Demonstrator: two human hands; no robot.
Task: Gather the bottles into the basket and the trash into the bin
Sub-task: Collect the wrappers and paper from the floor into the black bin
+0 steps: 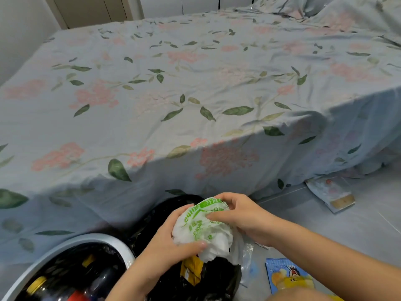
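A crumpled white plastic bag with green print (206,231) is held over the black-lined bin (152,224). My left hand (171,242) grips its lower left side with the thumb across the front. My right hand (236,213) grips its top right, fingers curled over it. A yellow wrapper (192,270) lies in the bin below the bag. At the bottom left stands a white-rimmed basket (91,241) with dark bottles (43,285) inside, one with a yellow cap, one with a red cap.
A bed with a floral blue sheet (173,94) fills the view ahead and its edge hangs beside the bin. On the tiled floor lie a blue and yellow snack packet (286,274), a clear wrapper (247,268) and a pale packet (332,193) near the bed's corner.
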